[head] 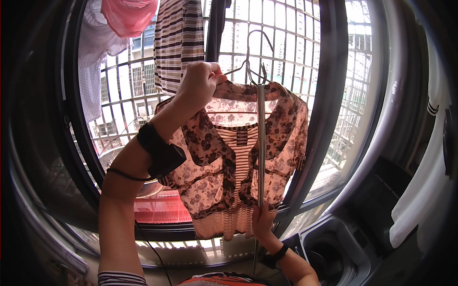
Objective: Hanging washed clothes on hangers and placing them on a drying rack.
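Note:
A floral short-sleeved blouse with a striped inner panel (211,186) hangs before me on a wire hanger (247,53). Up at the collar, my left hand (207,77) pinches the blouse or the hanger's shoulder; which of these cannot be told. Lower down, my right hand (264,221) is closed around a metal pole (261,143) that stands upright in front of the blouse. The pole's top end meets the base of the hanger's hook. Both wrists wear dark straps, the left one with a black device.
Behind the blouse is an open window with metal security bars (293,39). A striped garment (171,46) and a pink cloth (130,16) hang at upper left. An open top-loading washing machine (332,250) stands lower right, near a white curtain or cloth (411,200).

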A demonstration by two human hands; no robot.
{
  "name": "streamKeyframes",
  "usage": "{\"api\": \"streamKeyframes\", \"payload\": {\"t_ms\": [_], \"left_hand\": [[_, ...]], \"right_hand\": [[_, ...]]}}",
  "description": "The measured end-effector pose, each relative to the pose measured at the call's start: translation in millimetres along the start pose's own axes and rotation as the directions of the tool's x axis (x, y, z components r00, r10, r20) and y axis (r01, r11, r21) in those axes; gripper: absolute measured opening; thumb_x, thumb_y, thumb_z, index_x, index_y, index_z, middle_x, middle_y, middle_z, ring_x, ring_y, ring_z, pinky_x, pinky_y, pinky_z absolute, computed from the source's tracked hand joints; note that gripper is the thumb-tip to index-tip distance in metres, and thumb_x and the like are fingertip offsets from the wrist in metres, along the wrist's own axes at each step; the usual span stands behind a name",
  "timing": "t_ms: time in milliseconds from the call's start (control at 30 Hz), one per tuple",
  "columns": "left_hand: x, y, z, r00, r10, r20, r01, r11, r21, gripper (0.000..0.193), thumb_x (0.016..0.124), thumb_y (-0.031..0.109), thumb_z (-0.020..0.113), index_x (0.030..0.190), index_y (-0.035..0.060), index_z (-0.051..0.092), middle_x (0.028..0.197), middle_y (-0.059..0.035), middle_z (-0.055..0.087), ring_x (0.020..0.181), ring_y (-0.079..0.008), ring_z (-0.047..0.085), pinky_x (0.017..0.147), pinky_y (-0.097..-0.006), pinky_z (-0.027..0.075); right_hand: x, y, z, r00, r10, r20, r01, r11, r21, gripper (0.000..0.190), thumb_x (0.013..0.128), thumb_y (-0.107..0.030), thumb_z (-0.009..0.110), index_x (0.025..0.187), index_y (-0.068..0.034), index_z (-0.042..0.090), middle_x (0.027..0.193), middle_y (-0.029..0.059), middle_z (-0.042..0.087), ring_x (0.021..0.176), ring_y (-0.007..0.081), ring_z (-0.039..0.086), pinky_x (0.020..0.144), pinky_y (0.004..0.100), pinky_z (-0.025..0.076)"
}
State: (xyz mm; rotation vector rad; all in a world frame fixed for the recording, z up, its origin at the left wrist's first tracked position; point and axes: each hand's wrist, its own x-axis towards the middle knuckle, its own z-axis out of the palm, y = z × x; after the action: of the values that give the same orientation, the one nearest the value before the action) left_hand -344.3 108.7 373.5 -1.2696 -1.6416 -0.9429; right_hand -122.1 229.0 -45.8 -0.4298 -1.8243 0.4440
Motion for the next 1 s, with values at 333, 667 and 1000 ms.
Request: {"api": "streamKeyframes", "payload": {"t_ms": [333, 667, 1000], "left_hand": [[13, 2, 1, 0.992, 0.112, -0.065, -0.109, 0.993, 0.048, 0.022, 0.096, 0.004, 0.072, 0.117, -0.0037, 0.067, 0.095, -0.0177, 0.079, 0.091, -0.0293, 0.079, 0.077, -0.0376, 0.061], [-275, 81, 102, 0.966, -0.035, 0.255, 0.169, 0.833, -0.527, 0.072, 0.09, 0.027, 0.085, 0.138, -0.0056, 0.043, 0.133, -0.0269, 0.049, 0.123, -0.0441, 0.054, 0.105, -0.0475, 0.047], [-354, 77, 192, 0.676, 0.229, 0.701, 0.737, -0.175, -0.653, 0.036, 0.109, 0.029, 0.06, 0.131, 0.0019, 0.051, 0.096, -0.009, 0.066, 0.09, -0.0167, 0.069, 0.084, -0.032, 0.059]], "right_hand": [[35, -24, 14, 0.997, 0.036, -0.072, -0.03, 0.996, 0.088, 0.021, 0.105, -0.015, 0.063, 0.093, -0.001, 0.052, 0.064, 0.017, 0.054, 0.054, 0.0381, 0.056, 0.052, 0.0451, 0.04], [219, -75, 27, 0.964, -0.065, -0.258, 0.135, 0.955, 0.265, 0.038, 0.107, -0.026, 0.063, 0.082, 0.0, 0.053, 0.061, 0.0106, 0.048, 0.052, 0.017, 0.048, 0.049, 0.0364, 0.036], [424, -104, 25, 0.939, 0.053, 0.339, -0.33, 0.413, 0.849, 0.039, 0.11, -0.04, 0.058, 0.089, -0.008, 0.057, 0.065, -0.0008, 0.049, 0.046, 0.0086, 0.038, 0.039, 0.027, 0.03]]}}
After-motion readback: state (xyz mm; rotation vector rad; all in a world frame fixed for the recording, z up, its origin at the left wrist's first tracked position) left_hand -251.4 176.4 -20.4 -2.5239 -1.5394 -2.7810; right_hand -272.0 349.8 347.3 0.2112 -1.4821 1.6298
